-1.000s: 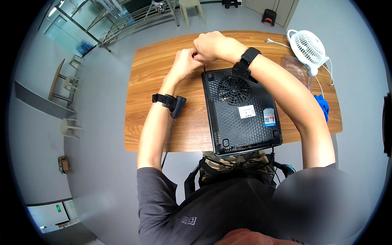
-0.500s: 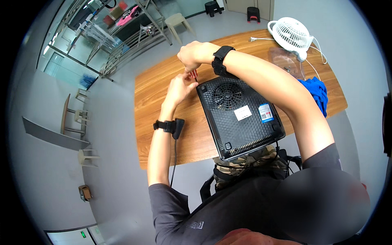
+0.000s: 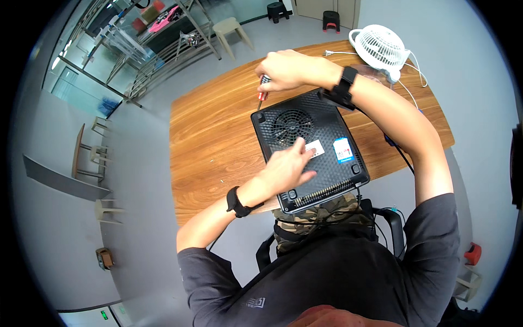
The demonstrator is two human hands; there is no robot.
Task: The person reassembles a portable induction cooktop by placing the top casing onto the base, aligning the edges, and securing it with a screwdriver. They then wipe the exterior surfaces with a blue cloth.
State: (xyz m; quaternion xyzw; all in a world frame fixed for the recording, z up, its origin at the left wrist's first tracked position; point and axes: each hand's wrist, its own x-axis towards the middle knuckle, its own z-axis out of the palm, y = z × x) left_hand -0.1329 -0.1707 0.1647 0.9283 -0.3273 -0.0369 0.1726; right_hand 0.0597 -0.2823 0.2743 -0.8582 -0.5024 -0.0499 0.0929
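A black induction cooker (image 3: 327, 174) lies upside down on the wooden table, its round fan grille (image 3: 293, 125) and two stickers facing up. My right hand (image 3: 284, 71) is closed around a screwdriver (image 3: 262, 96) with a red and dark handle. The screwdriver points down at the cooker's far left corner, beside a rubber foot (image 3: 261, 117); whether its tip sits in a screw is too small to tell. My left hand (image 3: 289, 168) is open over the cooker's underside, fingers spread near the white sticker.
A white fan (image 3: 381, 46) with its cord stands at the table's far right, next to a clear plastic bag (image 3: 371, 74). A power cord (image 3: 358, 192) leaves the cooker's near edge toward my lap. Beyond the wooden table (image 3: 210, 136) are a metal rack and stools (image 3: 231, 34).
My left hand has left the screwdriver at the corner and come back over the cooker's middle. My right hand has shifted and still holds the screwdriver upright there.
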